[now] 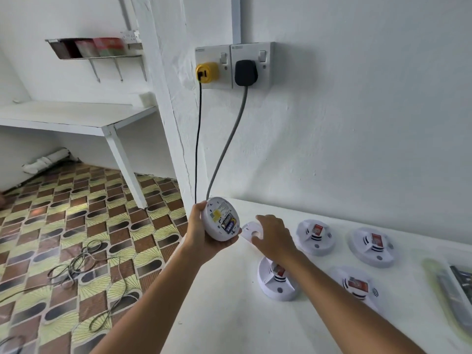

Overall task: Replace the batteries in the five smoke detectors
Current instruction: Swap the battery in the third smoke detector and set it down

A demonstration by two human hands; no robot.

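Head view looks down on my left hand point(204, 231), its fingers curled round a smoke detector point(221, 218) held up off the bench point(229, 315), back side toward me, batteries point(228, 222) showing in its open bay. Just right of those fingers, my right hand point(274, 237) rests with relaxed fingers spread on a round white cover plate point(249, 229) lying on the bench. Beyond and below my right fingers, four more detectors point(315, 237) sit face up.
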